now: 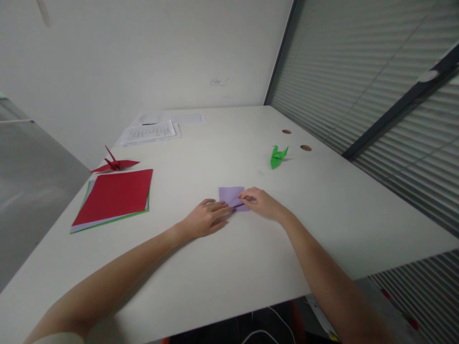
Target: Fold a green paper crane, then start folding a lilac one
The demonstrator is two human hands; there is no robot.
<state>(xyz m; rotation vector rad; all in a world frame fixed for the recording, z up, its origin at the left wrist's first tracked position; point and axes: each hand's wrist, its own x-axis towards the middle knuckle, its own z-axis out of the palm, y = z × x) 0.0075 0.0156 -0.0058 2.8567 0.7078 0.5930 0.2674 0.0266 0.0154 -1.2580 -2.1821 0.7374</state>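
Observation:
A small folded sheet of purple paper (230, 195) lies flat on the white table, with a raised flap along its lower part. My left hand (208, 217) rests at its left lower side, fingers stretched out and the fingertips on the paper. From the right, my right hand (261, 201) pinches the flap between thumb and fingers. Part of the paper's right side is hidden behind that hand.
A green paper crane (278, 156) stands at the right, near two round holes in the table (251, 267). To the left lie a red paper crane (115, 165) and a stack of coloured sheets, red on top (116, 196). Printed papers (154, 132) lie farther back.

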